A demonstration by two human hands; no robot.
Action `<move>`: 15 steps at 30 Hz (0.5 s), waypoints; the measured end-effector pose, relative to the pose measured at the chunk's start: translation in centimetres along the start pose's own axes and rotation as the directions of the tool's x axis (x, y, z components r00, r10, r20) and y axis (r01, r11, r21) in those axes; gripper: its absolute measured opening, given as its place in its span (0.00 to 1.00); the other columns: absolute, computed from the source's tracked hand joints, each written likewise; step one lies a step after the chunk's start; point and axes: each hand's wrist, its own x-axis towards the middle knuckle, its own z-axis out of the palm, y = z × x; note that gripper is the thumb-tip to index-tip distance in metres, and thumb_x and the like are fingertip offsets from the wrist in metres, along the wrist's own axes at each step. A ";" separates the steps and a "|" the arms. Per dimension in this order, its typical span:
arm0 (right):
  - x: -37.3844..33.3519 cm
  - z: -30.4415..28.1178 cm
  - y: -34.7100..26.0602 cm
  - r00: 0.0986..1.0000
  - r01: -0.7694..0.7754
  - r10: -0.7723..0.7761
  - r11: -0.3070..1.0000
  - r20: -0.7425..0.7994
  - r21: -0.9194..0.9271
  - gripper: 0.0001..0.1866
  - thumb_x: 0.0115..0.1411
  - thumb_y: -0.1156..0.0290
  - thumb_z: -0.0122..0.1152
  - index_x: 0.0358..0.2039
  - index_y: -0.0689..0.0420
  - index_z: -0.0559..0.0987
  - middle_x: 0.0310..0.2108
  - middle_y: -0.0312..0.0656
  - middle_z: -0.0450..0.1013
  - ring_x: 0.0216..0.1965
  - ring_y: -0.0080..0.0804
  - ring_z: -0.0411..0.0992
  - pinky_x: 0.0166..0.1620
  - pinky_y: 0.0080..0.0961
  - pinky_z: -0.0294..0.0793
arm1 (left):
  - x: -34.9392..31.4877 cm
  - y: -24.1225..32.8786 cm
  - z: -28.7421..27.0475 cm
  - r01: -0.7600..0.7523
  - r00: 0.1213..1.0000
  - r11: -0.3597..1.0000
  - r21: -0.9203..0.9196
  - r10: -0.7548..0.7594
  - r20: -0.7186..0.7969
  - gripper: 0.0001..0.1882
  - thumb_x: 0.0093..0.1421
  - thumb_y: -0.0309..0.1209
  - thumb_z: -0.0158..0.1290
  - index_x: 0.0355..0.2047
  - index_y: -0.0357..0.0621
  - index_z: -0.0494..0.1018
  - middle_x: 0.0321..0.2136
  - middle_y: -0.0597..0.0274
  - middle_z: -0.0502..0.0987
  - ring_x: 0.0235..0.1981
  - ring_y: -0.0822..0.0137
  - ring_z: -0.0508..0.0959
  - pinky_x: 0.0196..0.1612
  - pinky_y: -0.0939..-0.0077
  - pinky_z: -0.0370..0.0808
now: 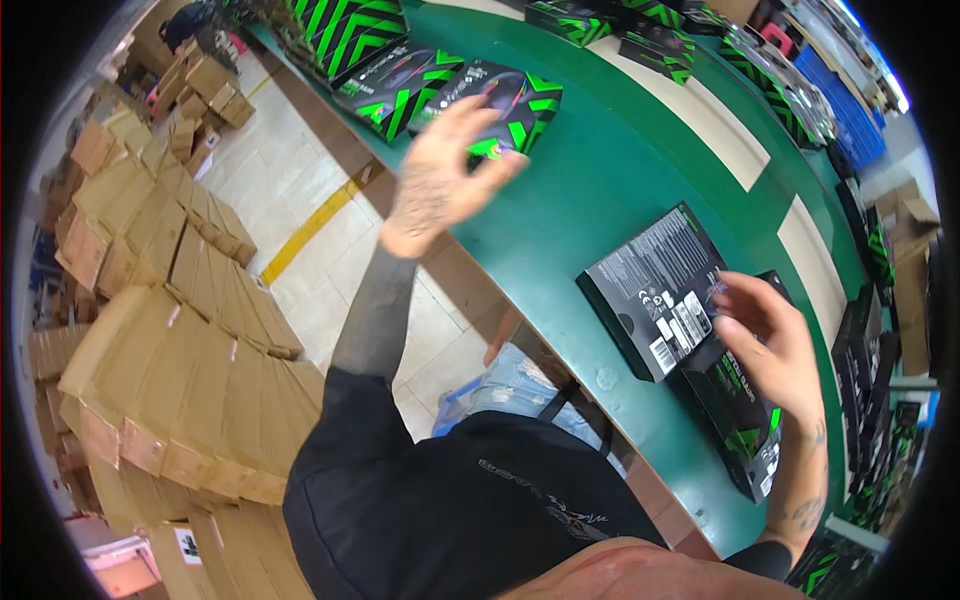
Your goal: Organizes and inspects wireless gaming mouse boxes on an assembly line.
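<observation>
My left hand [445, 180] hovers at the near end of a flat black-and-green box [535, 95], its fingers apart and slightly blurred. Beside that box lies a similar one [385, 90], and a taller green-striped box [345, 35] stands behind. My right hand [765, 335] is curved over the right edge of a black box [650, 270] lying with its printed back up. Its thumb and fingers are apart; a small shiny patch by the fingertips is too small to make out. Another black-and-green box [735, 415] lies partly under my right hand and wrist.
The green table [560, 220] curves past me, with pale strips [810, 250] set along it. More black-and-green boxes [655, 50] line its far side. Brown cartons [180, 390] are stacked on the floor to the left, near a yellow floor line [310, 232]. A blue crate [835, 105] stands far right.
</observation>
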 end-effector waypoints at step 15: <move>-22.6 -8.4 14.0 0.582 -0.391 0.296 0.919 -0.757 0.059 0.23 0.61 0.70 0.53 0.56 0.59 0.65 0.53 0.46 0.64 0.54 0.32 0.62 0.56 0.27 0.59 | -1.3 -6.6 4.5 -0.193 0.970 0.766 0.613 0.056 0.235 0.20 0.56 0.29 0.48 0.49 0.39 0.67 0.45 0.49 0.72 0.46 0.51 0.73 0.48 0.59 0.69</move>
